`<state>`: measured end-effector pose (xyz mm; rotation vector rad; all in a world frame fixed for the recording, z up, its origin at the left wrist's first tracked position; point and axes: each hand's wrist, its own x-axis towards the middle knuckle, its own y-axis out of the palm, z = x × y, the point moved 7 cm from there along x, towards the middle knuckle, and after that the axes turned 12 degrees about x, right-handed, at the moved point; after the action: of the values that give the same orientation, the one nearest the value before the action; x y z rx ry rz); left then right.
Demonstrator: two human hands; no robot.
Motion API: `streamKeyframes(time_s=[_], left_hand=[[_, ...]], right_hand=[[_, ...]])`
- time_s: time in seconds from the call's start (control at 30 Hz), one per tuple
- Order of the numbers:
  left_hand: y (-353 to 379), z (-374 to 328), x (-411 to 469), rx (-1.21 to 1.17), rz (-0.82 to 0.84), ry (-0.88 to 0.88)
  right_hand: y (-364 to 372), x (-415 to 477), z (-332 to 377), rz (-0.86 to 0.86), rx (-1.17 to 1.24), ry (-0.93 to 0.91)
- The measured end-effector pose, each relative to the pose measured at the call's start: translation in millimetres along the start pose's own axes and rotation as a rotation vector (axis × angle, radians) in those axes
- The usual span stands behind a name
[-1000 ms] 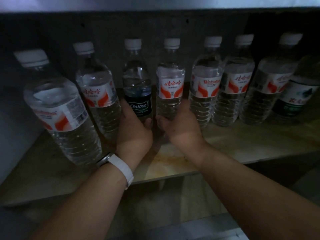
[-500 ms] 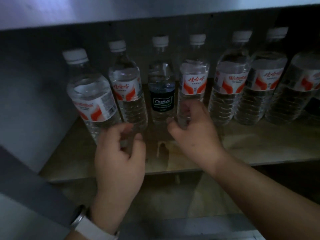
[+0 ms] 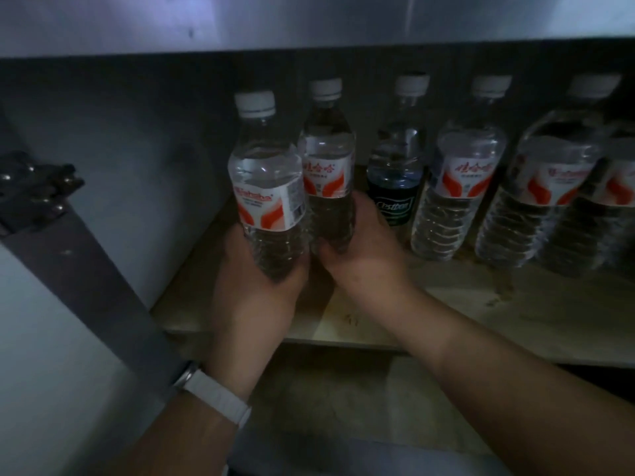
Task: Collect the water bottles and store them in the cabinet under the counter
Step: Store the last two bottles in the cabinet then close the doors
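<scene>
Inside the dim cabinet, a row of clear water bottles with white caps stands on the wooden shelf [image 3: 446, 304]. My left hand [image 3: 254, 286] grips the base of the leftmost bottle [image 3: 266, 187], which has a red-and-white label. My right hand [image 3: 364, 249] wraps the lower part of the second bottle [image 3: 328, 159], right beside the first. To their right stand a dark-labelled bottle [image 3: 395, 180], another red-labelled bottle [image 3: 460, 187] and a further one [image 3: 549, 194] at the frame's right.
The open cabinet door [image 3: 68, 304] with its metal hinge [image 3: 37, 190] stands at the left. The grey cabinet side wall [image 3: 154, 149] is left of the bottles. A lower shelf [image 3: 326, 389] lies under my arms. The counter's underside [image 3: 309, 22] runs overhead.
Both hands have shifted left along the row: my left hand closed on the leftmost bottle, my right hand on the second one. The view has swung left, revealing the door and hinge.
</scene>
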<state>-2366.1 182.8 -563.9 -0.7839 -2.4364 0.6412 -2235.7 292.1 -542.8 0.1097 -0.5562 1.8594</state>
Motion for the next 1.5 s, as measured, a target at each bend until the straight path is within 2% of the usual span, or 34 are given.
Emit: streamKeyframes(time_s=[0.17,0.47,0.73,0.93,1.1,1.2,1.3,1.4,1.5], left_hand=[[7,5,9,0.039,-0.035,-0.073],[21,8,51,0.111,-0.078,0.000],[24,4,63,0.023,-0.067,0.028],[27,7,68,0.029,-0.020,0.027],[25,5,54,0.074,-0.003,0.070],[14,-6,32,0.091,-0.009,0.084],[6,-16,-5,0.218,0.060,0.155],[2,-31,-38,0.366,0.083,0.338],[9,-54,-63,0.520,0.129,0.533]], right_hand=[[11,10,-2,-0.038,0.013,0.035],[12,19,-2,-0.127,-0.053,0.121],[18,20,-3,-0.168,-0.034,0.115],[21,19,-8,-0.084,0.017,0.116],[15,6,1,-0.044,0.045,0.003],[1,-8,8,0.013,-0.042,-0.010],[-20,-28,12,0.126,-0.227,-0.018],[-47,-50,22,0.132,-0.598,-0.136],[-80,-68,19,0.131,-0.756,-0.184]])
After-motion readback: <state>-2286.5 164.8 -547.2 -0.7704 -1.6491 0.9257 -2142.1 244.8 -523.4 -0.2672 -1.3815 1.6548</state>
